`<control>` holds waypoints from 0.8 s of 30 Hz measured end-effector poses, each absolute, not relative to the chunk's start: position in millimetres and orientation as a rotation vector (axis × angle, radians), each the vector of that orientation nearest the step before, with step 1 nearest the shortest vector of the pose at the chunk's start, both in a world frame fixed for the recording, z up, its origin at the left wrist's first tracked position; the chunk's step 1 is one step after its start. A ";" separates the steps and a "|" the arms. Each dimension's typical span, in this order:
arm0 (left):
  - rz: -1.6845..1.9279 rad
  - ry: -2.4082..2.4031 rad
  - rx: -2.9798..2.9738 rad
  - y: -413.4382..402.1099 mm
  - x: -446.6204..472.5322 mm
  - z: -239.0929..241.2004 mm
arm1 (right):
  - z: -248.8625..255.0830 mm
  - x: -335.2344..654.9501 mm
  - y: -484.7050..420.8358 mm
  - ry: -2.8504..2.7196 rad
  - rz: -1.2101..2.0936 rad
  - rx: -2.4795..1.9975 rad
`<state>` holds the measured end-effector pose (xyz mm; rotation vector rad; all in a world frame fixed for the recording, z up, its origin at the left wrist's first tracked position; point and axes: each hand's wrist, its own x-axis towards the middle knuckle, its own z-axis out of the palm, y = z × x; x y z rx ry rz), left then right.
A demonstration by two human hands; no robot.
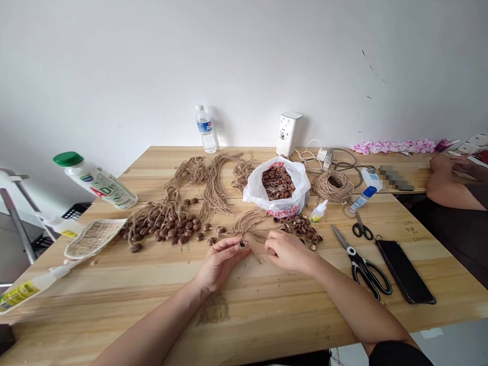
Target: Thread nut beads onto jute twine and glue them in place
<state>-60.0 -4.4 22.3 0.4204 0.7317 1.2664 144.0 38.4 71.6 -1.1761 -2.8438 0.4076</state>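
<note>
My left hand (221, 262) rests on the wooden table (263, 312) and pinches a small brown nut shell (242, 243) between thumb and fingertips. My right hand (287, 251) lies just to the right, its fingers curled on a strand of jute twine (259, 254) that runs between the two hands. A pile of brown shells tied to twine (166, 225) lies left of my hands. Loose shells (302, 228) sit just beyond my right hand.
A white plastic bag of shells (278, 187), a twine coil (334, 186), two glue bottles (319, 211), large scissors (363, 267), small scissors (361, 227) and a black phone (405, 271) lie to the right. Another person's arm (448, 185) rests at the far right. Bottles (95, 180) stand left.
</note>
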 end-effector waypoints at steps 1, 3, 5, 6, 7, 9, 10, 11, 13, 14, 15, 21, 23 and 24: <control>1.274 0.742 0.421 -4.6 -60.6 22.2 | 70.0 140.6 36.4 -2.812 0.388 -1.180; 1.292 0.761 0.420 -4.6 -61.8 21.2 | 66.2 132.8 31.6 -2.801 0.363 -1.197; 1.316 0.776 0.415 -3.7 -63.2 19.3 | 62.3 126.7 27.5 -2.846 0.350 -1.212; 1.331 0.783 0.411 -3.1 -63.8 18.3 | 60.5 124.7 26.1 -2.866 0.345 -1.210; 1.346 0.791 0.407 -2.4 -64.3 17.3 | 58.7 123.4 25.2 -2.871 0.344 -1.204; 1.374 0.804 0.401 -1.1 -64.7 16.1 | 55.5 122.5 24.7 -2.821 0.348 -1.206; 1.386 0.806 0.398 -0.7 -64.7 16.0 | 54.1 122.5 24.9 -2.773 0.355 -1.212; 1.394 0.804 0.393 -0.5 -64.5 16.2 | 52.6 122.5 25.2 -2.717 0.369 -1.221; 1.388 0.794 0.380 -0.7 -63.7 17.5 | 49.6 122.1 25.7 -2.594 0.413 -1.239; 1.375 0.788 0.372 -1.0 -63.2 18.6 | 48.1 121.6 25.7 -2.536 0.437 -1.237; 1.359 0.782 0.364 -1.4 -62.8 19.7 | 46.7 120.9 25.6 -2.483 0.461 -1.228; 1.257 0.715 0.337 -3.3 -61.6 24.6 | 42.7 116.3 23.2 -2.225 0.592 -1.156; 1.215 0.685 0.344 -3.6 -61.5 24.1 | 42.2 115.2 22.5 -2.178 0.628 -1.108; 1.203 0.672 0.350 -3.6 -61.5 23.6 | 41.7 114.7 22.2 -2.169 0.650 -1.078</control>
